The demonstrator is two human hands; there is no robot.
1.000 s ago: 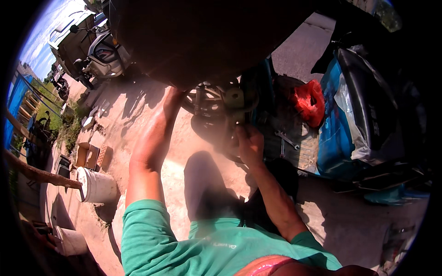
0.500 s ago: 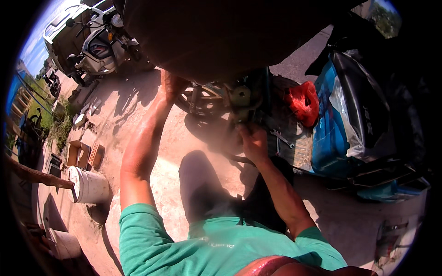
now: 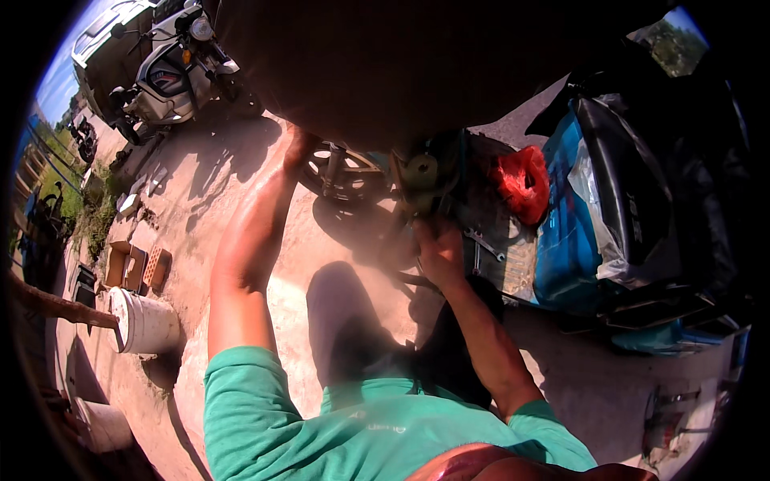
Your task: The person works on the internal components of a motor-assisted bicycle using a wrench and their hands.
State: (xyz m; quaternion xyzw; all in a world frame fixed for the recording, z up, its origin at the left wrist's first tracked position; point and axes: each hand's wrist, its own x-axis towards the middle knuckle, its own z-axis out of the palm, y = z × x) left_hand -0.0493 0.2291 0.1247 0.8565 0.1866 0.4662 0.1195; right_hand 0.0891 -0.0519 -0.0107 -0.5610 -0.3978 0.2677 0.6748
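Note:
A large dark body point(image 3: 401, 64), too shadowed to make out, overhangs the middle of the view. Beneath it show a spoked wheel point(image 3: 329, 178) and an olive metal bracket point(image 3: 419, 173). My left hand point(image 3: 297, 146) reaches up to the underside of the dark body, left of the wheel; its fingers are hidden in shadow. My right hand point(image 3: 437, 248) is just below the bracket, fingers curled at a dark part that I cannot make out. Two wrenches point(image 3: 489, 247) lie to the right of that hand.
A red bag point(image 3: 521, 183) and blue and black panels point(image 3: 568, 256) lie at the right. At left are a parked white three-wheeler point(image 3: 164, 84), a white bucket point(image 3: 148, 325) with a wooden pole point(image 3: 60, 305) across it, a cardboard box point(image 3: 124, 264) and bricks.
The view has shifted slightly, carrying the surroundings leftward. My left hand sits a little higher and further left in the picture. My right hand stays curled below the bracket.

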